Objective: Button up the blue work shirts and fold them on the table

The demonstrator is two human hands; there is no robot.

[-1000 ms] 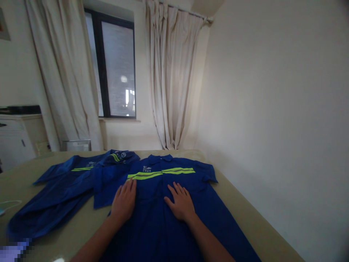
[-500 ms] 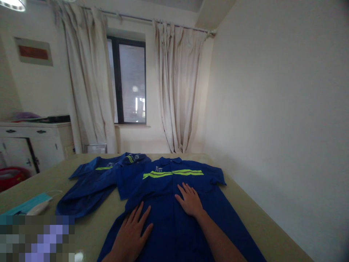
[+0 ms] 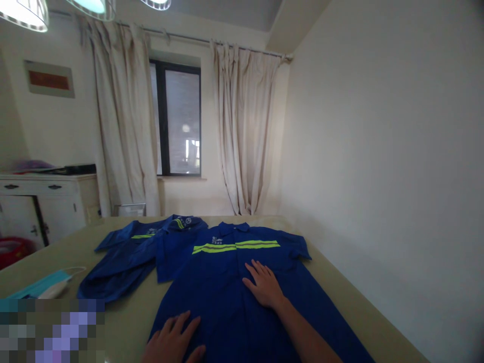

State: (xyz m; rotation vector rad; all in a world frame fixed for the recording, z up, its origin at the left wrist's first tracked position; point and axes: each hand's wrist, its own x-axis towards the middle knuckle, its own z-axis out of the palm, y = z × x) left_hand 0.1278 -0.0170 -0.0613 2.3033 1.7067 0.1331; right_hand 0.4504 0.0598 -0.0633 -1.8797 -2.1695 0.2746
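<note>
Blue garment [image 3: 215, 287], lengthwise ahead
My right hand [image 3: 263, 286] lies nearer its collar [image 3: 228, 229] than my left hand [image 3: 174, 337]; both spread, grasping nothing.

Right grip [image 3: 266, 288] flat on blue garment [image 3: 225, 290]

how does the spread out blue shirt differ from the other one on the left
The spread shirt lies mostly flat, while the left shirt is bunched. The spread shirt's yellow-green stripe runs across its chest; the left shirt shows only short stripe pieces. Both are blue with pale markings.
</note>
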